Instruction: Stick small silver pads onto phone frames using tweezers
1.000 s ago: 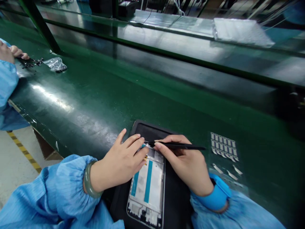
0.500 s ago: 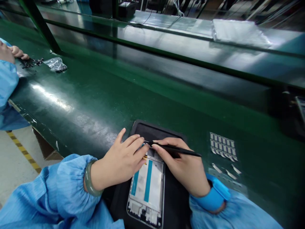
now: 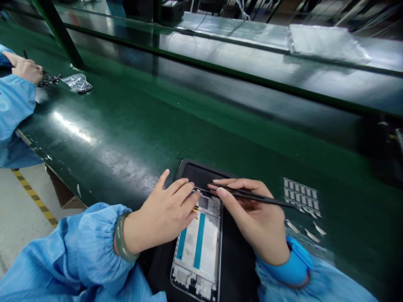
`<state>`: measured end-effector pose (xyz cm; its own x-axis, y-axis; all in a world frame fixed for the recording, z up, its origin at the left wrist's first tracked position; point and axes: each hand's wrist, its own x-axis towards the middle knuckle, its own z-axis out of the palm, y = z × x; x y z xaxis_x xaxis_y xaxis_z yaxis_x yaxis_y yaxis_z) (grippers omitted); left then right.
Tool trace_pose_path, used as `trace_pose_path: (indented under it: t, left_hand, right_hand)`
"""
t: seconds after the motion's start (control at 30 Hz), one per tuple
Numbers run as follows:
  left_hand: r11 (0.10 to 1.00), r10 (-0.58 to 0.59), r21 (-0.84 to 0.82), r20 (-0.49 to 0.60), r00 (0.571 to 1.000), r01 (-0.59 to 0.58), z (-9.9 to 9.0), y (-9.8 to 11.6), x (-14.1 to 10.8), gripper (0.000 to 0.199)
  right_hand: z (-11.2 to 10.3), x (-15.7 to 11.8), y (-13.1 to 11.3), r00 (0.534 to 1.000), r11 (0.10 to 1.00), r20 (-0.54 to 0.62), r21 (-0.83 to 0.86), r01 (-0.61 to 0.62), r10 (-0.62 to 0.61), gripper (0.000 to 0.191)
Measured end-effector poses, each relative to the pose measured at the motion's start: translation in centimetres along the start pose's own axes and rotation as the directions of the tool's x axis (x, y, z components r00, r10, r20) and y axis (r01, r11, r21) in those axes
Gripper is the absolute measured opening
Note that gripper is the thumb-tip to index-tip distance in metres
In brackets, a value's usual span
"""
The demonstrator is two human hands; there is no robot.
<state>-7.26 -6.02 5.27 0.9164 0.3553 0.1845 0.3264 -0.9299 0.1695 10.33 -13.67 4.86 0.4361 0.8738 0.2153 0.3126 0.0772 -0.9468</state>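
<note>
A phone frame (image 3: pixel 209 243) with two blue strips lies on a black mat (image 3: pixel 239 264). Across its upper left edge rests my left hand (image 3: pixel 168 209), its fingers spread and the fingertips touching the top of the frame. Black tweezers (image 3: pixel 258 198) are in my right hand (image 3: pixel 258 214), held between thumb and fingers just right of the frame's top end. Their tips are slightly apart, and I cannot make out anything between them. To the right lies a sheet of small labels (image 3: pixel 301 195), with several loose white pieces (image 3: pixel 312 235) below it.
At the far left, a co-worker's hand (image 3: pixel 28 70) is beside small black parts (image 3: pixel 49 80) and a clear plastic bag (image 3: pixel 77 83). A green post (image 3: pixel 61 35) stands on the green bench (image 3: pixel 126 121). Plastic wrap (image 3: pixel 327 44) lies on the back shelf.
My right hand has moved right with the tweezers, away from my left fingertips, uncovering the frame's top part. The tweezers' arms now show apart. The co-worker's hand has shifted.
</note>
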Motion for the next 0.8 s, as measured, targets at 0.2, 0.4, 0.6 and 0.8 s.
trace_pose_path:
  t: [0.2, 0.4, 0.6, 0.8]
  left_hand:
    - [1.000, -0.004, 0.002, -0.017, 1.000, 0.004, 0.03, -0.01, -0.04, 0.036]
    - [1.000, -0.002, -0.007, -0.019, 1.000, 0.002, 0.04, -0.05, -0.02, 0.035]
    - [1.000, -0.003, -0.006, -0.005, 1.000, 0.003, -0.15, -0.04, -0.03, 0.036]
    - [1.000, -0.002, -0.011, -0.004, 1.000, 0.002, -0.21, 0.06, -0.05, 0.036]
  right_hand:
    - [-0.02, -0.05, 0.18, 0.993, 0.985, 0.089, -0.147, 0.093, -0.080, 0.012]
    - [-0.15, 0.00, 0.53, 0.984, 0.969, 0.129, -0.201, 0.145, -0.121, 0.013]
    - [-0.14, -0.04, 0.66, 0.975, 0.947, 0.152, -0.255, 0.196, -0.161, 0.011]
    - [0.00, 0.26, 0.60, 0.966, 0.910, 0.156, -0.334, 0.246, -0.204, 0.010]
